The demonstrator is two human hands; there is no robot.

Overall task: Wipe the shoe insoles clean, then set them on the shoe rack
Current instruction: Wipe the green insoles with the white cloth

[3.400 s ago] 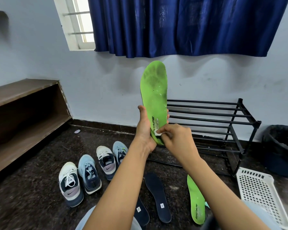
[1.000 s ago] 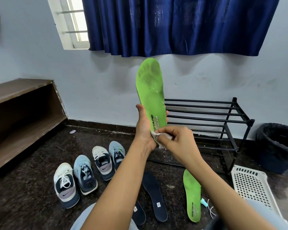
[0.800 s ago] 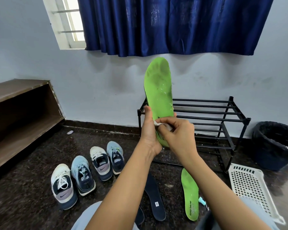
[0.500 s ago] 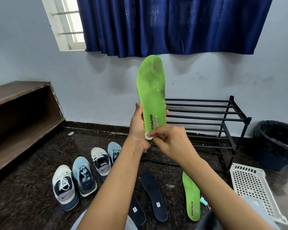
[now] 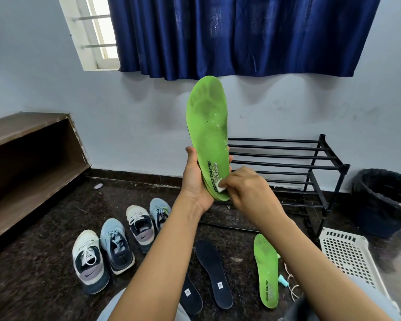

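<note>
A dirty green insole [image 5: 208,126] stands upright in front of me, toe end up, with my left hand [image 5: 195,181] gripping its heel from the left. My right hand [image 5: 248,188] pinches a small white wipe [image 5: 220,188] against the heel, right by the printed logo. On the dark floor lie a second green insole [image 5: 265,269] and two dark blue insoles [image 5: 214,272] [image 5: 190,296]. The black metal shoe rack [image 5: 287,163] stands against the wall behind my hands with bare shelves.
Two pairs of sneakers [image 5: 116,246] line the floor at the left. A wooden shelf unit [image 5: 21,158] fills the left wall. A white perforated basket [image 5: 350,258] and a black bin [image 5: 384,200] are at the right. A small teal object [image 5: 283,279] with a cord lies beside the green insole.
The wipe in my right hand has rubbed back and forth over the heel end, and now sits low beside the logo. The upright insole has stayed in my left hand, shifting slightly.
</note>
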